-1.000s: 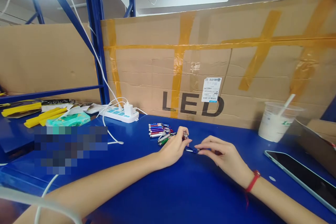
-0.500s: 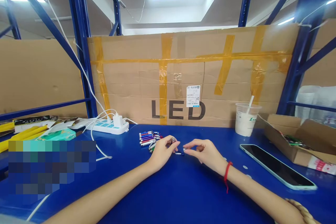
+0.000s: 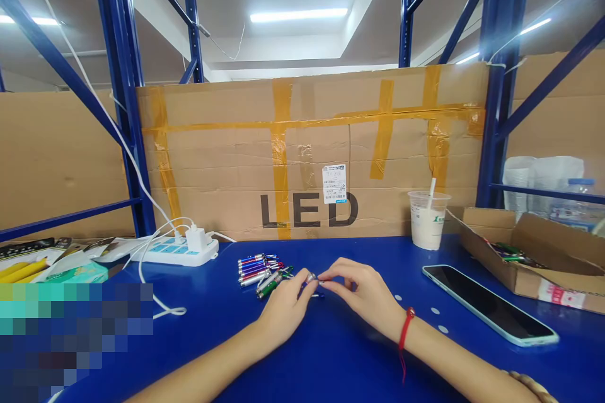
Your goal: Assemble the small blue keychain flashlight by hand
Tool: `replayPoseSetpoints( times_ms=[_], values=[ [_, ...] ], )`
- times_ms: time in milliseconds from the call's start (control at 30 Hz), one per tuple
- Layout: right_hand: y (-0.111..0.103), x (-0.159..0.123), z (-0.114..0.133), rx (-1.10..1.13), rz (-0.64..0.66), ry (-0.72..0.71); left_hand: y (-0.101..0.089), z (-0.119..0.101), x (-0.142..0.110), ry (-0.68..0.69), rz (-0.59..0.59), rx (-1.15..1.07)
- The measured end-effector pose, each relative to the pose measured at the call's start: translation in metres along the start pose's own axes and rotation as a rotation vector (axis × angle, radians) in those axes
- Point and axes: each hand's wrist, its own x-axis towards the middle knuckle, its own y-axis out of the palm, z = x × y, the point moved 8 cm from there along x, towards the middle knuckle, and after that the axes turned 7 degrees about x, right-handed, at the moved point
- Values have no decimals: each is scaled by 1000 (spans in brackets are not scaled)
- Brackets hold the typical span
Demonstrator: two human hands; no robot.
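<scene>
My left hand (image 3: 285, 308) and my right hand (image 3: 363, 295) meet over the blue table (image 3: 331, 359), fingers pinched on a small blue keychain flashlight (image 3: 311, 283) held between them. My right wrist wears a red string. Just beyond my left hand lies a pile of small colored flashlights (image 3: 262, 267), several of them side by side in red, blue, silver and green.
A white power strip (image 3: 177, 252) with a charger and cables lies at the back left. A plastic cup with a straw (image 3: 428, 220), a phone (image 3: 489, 304) and an open cardboard box (image 3: 529, 255) are at the right. A taped cardboard wall marked LED (image 3: 307, 157) backs the table.
My two hands have come together on the small flashlight; earlier they were slightly apart. The camera has tilted up and swung right, bringing the box into view.
</scene>
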Motion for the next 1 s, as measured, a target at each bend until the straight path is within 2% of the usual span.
replayPoseSetpoints(
  times_ms=[167,433,667,1000],
  values=[
    [-2,0,-7,17,-26,36,5,-5,0,109,20,99],
    [-5,1,-9,179,-86,120,-5,-9,-2,100,-25,-29],
    [8,0,-22,314,10,209,-6,-13,-2,179,-55,72],
    [12,-3,-35,439,7,300,-3,-15,-3,184,9,34]
  ],
)
